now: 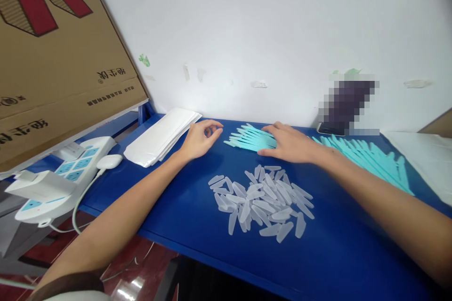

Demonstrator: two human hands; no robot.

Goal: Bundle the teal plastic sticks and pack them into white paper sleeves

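Observation:
My right hand [287, 142] is over the right end of a fanned pile of slim teal plastic sticks [249, 138], thumb on the near side and fingers on the far side. Its palm hides part of the pile. To the left of that pile, my left hand [203, 138] hovers with loosely curled fingers, the thumb tip close to the fingertips; I see nothing between them. Stacked white flat bags [160, 136] lie beside it. Nearer me is a loose heap of small translucent, tapered plastic pieces [263, 200].
More teal sticks [374, 160] lie fanned at the right, partly behind my right forearm. A pixelated dark object [348, 103] leans against the wall. At the left are a white power strip [95, 146] with plugs and cables and a large cardboard box [63, 56]. The table [183, 211] is blue.

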